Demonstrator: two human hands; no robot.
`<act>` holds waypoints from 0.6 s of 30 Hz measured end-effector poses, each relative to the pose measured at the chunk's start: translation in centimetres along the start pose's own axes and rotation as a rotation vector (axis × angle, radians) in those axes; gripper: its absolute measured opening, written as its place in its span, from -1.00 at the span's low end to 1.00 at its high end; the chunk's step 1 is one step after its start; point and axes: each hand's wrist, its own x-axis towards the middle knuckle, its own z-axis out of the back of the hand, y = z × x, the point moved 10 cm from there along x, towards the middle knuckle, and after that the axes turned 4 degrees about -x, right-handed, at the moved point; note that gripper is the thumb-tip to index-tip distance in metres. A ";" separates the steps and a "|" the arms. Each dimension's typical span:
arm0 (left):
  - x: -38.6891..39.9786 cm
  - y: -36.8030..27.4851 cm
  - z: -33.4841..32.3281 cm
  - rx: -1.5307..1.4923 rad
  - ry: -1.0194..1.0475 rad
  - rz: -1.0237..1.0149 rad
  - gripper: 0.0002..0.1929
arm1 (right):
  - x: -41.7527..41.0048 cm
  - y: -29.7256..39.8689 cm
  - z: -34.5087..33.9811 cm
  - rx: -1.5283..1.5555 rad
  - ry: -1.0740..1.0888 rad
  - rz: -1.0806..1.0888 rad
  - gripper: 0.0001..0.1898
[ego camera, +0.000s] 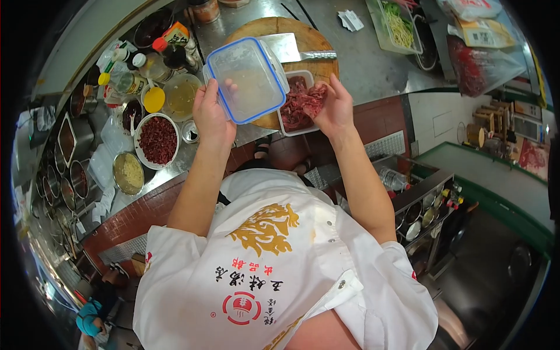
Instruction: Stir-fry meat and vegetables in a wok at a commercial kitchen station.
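Observation:
My left hand (213, 113) grips a clear plastic lid (249, 81) with a blue sealing rim, thumb on top and fingertips showing through it. In my right hand (339, 107) is a clump of raw sliced red meat (316, 99), at the right side of a white plastic container (286, 130). More dark red meat (297, 114) lies in that container, whose left edge is partly behind the lid. A round wooden chopping board (321, 41) is beneath. On it rests a cleaver (282, 47) with a metal handle (321, 55), its blade partly covered by the lid.
On the left stand sauce bottles (151, 65), a white tub of chopped red pieces (157, 142) and a metal bowl of minced pale food (128, 173). A bin of vegetables (396, 28) and bagged goods (477, 65) are at the right. Another person (89, 319) is at lower left.

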 end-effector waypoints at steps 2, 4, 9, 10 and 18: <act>-0.4 0.3 -0.8 0.024 0.019 0.019 -0.86 | 1.9 -0.8 3.4 -0.019 -0.010 0.025 -0.71; -0.6 0.2 -1.0 0.016 0.013 -0.001 -0.85 | 2.3 -1.8 4.6 -0.086 -0.141 -0.026 -0.73; -1.5 1.5 -0.6 0.023 0.008 -0.023 -0.85 | 0.7 -2.0 3.9 -0.057 -0.136 -0.086 -0.75; -1.6 2.3 -0.4 0.019 0.004 -0.010 -0.85 | 0.1 -1.7 3.9 0.008 -0.105 -0.072 -0.74; 0.7 12.0 1.6 0.395 0.106 -0.063 -0.82 | -17.4 2.9 4.9 0.466 0.341 0.110 -0.55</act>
